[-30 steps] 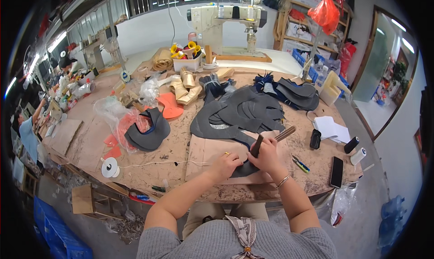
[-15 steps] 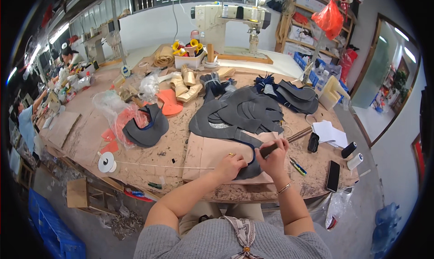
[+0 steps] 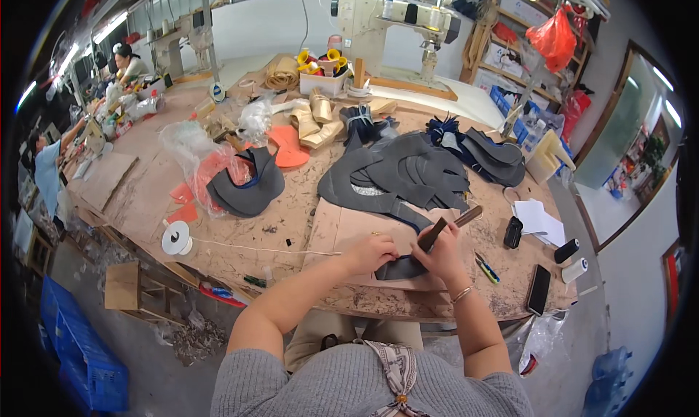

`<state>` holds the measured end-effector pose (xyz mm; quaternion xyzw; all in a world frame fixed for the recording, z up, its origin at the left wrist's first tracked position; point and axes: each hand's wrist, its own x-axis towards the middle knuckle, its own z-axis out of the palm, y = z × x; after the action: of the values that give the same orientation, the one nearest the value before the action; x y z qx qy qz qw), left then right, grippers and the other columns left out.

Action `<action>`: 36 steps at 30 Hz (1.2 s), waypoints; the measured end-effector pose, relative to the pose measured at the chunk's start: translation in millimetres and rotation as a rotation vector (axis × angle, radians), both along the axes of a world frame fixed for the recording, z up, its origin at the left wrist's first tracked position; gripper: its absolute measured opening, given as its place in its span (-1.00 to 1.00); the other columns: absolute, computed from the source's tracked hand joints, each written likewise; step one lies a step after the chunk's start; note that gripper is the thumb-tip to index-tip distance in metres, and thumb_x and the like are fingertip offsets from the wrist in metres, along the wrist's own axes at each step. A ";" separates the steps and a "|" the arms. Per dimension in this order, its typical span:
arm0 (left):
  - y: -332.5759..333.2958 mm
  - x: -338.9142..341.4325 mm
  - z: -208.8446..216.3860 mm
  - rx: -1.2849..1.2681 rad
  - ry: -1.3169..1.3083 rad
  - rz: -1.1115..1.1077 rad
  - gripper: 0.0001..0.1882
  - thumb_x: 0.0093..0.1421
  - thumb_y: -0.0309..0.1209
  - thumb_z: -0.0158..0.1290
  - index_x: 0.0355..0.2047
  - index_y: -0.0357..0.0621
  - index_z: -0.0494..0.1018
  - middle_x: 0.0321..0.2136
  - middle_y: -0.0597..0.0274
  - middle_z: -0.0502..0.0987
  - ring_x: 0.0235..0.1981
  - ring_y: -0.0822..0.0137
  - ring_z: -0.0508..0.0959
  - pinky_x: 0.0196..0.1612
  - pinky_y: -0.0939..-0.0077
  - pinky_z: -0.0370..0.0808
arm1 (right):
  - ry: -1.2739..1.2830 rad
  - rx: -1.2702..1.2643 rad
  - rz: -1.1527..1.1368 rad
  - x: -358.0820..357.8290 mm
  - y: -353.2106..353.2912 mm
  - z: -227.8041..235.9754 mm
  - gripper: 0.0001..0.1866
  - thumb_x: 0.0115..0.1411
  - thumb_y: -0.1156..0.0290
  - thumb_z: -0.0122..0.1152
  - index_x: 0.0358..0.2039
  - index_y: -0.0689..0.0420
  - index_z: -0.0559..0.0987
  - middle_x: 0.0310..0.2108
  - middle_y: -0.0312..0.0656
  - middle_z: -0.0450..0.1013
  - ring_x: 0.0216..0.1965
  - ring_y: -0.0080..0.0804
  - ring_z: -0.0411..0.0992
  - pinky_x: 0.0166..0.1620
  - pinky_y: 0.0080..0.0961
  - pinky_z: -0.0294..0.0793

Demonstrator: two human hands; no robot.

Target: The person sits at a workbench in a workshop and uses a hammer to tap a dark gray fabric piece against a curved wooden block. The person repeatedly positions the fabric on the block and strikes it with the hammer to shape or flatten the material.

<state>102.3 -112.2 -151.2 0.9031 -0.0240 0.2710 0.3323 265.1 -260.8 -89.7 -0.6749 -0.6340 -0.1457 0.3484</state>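
Low over the front of the table, both my hands work on a dark grey curved piece [image 3: 403, 269] with a navy edge. My left hand [image 3: 370, 252] pinches that edge, fingers pressed together. A white cord [image 3: 269, 248] runs to it from a white spool [image 3: 176, 238] at the left. My right hand [image 3: 440, 254] is closed round a dark brown bar-shaped tool [image 3: 432, 233], its thumb near the piece's edge. A brown stick [image 3: 470, 215] shows beyond the right fingers; whether it joins the tool I cannot tell. Beneath lies a pale board [image 3: 331, 231].
Grey cut pieces [image 3: 415, 166] are heaped beyond my hands, with another grey piece [image 3: 251, 188] to the left. A phone [image 3: 538, 290], pens [image 3: 487, 268] and thread spools [image 3: 574, 270] lie right. A sewing machine [image 3: 364, 35] stands behind. Other people [image 3: 131, 64] sit far left.
The view has shifted, so the table sits further right. The right hand has tilted the brown tool more upright, and the brown stick now appears closer to that hand. The left hand still pinches the edge.
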 end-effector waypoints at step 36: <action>4.0 -11.4 30.5 0.373 -0.036 0.209 -0.90 0.14 -0.37 0.19 -0.37 -0.09 0.60 -0.33 0.20 0.55 -0.29 0.13 0.58 -0.24 0.23 0.50 | 0.050 0.048 0.008 -14.5 7.5 0.0 -0.82 -0.12 0.40 0.39 -0.52 0.01 0.52 -0.53 -0.34 0.44 -0.28 -0.28 0.42 0.10 -0.23 0.19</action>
<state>90.9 -108.2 -120.6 0.9415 0.0142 0.3111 0.1290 250.6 -253.3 -89.8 -0.6672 -0.6241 -0.1426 0.3807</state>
